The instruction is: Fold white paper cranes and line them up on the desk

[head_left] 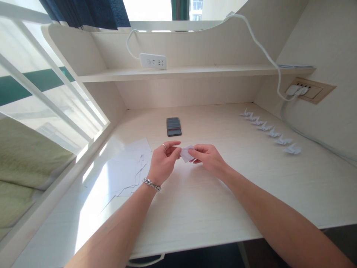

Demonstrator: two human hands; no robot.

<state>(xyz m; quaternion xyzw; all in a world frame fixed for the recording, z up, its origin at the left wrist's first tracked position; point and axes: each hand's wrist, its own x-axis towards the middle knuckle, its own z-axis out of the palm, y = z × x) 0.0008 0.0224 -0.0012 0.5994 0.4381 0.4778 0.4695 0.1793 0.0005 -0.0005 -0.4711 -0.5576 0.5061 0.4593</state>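
A small piece of folded white paper (186,154) is held between my two hands above the middle of the desk. My left hand (165,158), with a ring and a chain bracelet, pinches its left edge between thumb and fingers. On the other side, my right hand (208,156) grips it with the thumb on top and the fingers behind. Part of the paper is hidden by my fingertips. Loose white paper sheets (126,167) lie overlapping to the left of my left hand. Several folded paper cranes (273,133) stand in a slanting row at the right.
A dark phone (174,126) lies beyond my hands. A shelf (195,73) spans the back and carries a white power strip (153,61). Its white cable (259,44) hangs down to a wall socket (314,90) on the right. White rails (52,100) border the left.
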